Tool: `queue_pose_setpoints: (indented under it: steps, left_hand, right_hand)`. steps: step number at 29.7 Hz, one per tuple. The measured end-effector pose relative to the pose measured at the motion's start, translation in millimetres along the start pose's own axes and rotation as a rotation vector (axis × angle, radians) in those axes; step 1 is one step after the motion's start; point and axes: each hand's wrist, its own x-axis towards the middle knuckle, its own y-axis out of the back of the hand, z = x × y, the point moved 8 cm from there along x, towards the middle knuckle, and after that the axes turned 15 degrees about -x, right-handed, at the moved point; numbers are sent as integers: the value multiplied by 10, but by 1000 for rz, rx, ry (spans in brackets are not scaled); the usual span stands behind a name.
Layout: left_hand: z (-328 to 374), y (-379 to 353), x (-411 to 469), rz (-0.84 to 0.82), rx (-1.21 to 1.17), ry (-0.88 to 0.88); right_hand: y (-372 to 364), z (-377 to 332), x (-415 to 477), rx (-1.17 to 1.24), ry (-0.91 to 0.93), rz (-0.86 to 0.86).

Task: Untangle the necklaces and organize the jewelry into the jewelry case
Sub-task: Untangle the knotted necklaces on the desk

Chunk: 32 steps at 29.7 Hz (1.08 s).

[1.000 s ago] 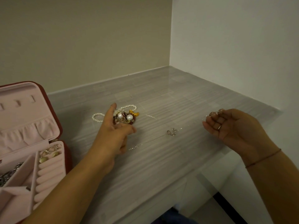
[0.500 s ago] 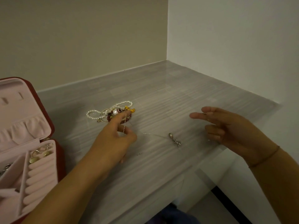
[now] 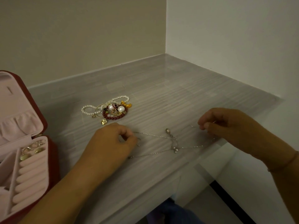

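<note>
Left hand (image 3: 111,143) and right hand (image 3: 229,125) each pinch an end of the thin silver chain (image 3: 152,135), stretched along the bench's (image 3: 178,88) front edge; pulling harder would likely cinch the snarl near its pendant (image 3: 168,130) or snap a link

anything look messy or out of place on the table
The jewelry pile behind the left hand is a tangled heap of pearls, red beads and gold charms, not yet in the case. The thin chain held by that hand and the right hand looks snarled near its pendants.
</note>
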Motion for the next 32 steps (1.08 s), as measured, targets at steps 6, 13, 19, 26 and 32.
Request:
queue_pose_setpoints:
  steps: [6,13,19,26,32]
  left_hand:
    - [32,-77,-10,36,178,-111]
    - [206,-175,-96,202,349,-305]
    - [226,-421,81,-6,247,-167]
    - [420,-760,199,-158,136,-171]
    - [389,-775,171,-146,10,-152]
  right_hand:
    - [10,-105,-51,-363,-58,158]
    - [-408,-417,-22,-275,-76,118]
    - [-432,-497,-20,-355,-104,117]
    - [-494,-519,-36,-574,-107,82]
    - [-530,-537,-20,-645,-15,-34]
